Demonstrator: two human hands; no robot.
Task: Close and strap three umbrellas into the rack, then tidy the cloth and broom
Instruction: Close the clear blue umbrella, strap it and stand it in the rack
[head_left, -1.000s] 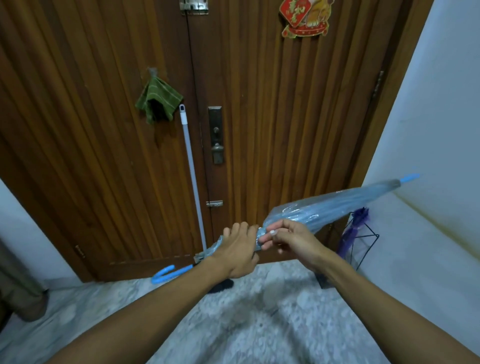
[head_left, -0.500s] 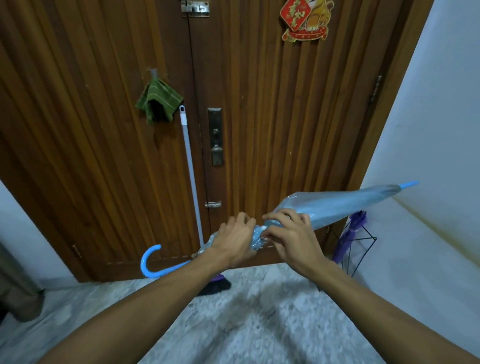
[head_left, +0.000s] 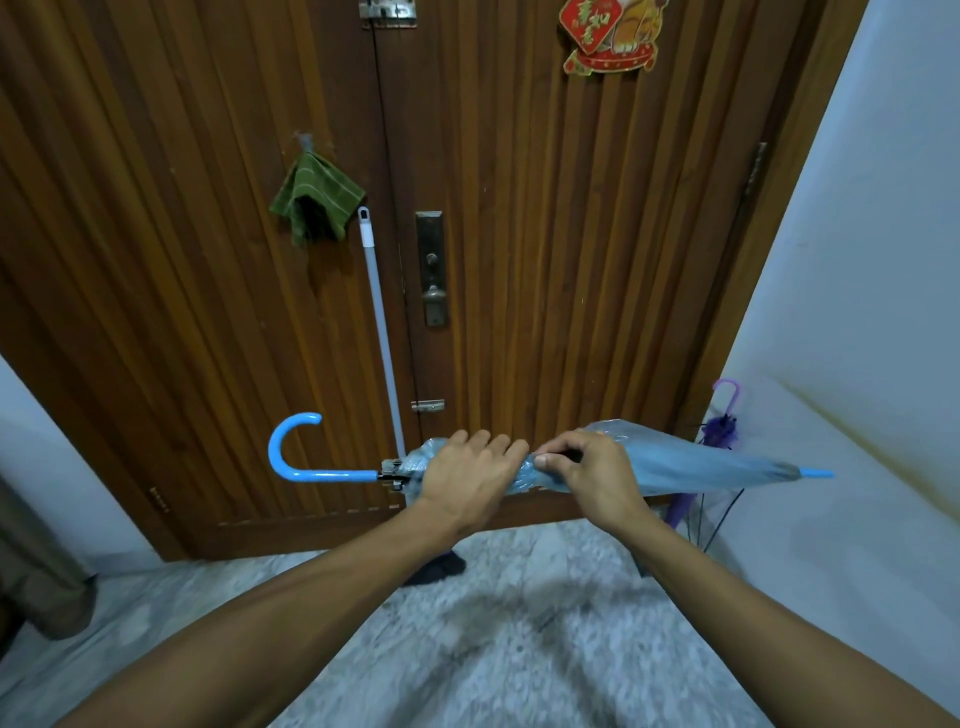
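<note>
Blue umbrella (head_left: 691, 462) has swung level since earlier, axis left-right, tip pointing right. Left hand (head_left: 467, 475) grips folds near handle; right hand (head_left: 587, 473) pinches canopy beside it, nearer the rack (head_left: 722, 514).

Door ornament (head_left: 610, 36) — characters unreadable

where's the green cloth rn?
Head view, upper left of centre: the green cloth hangs on the wooden door, just left of the top of the broom handle.
</note>
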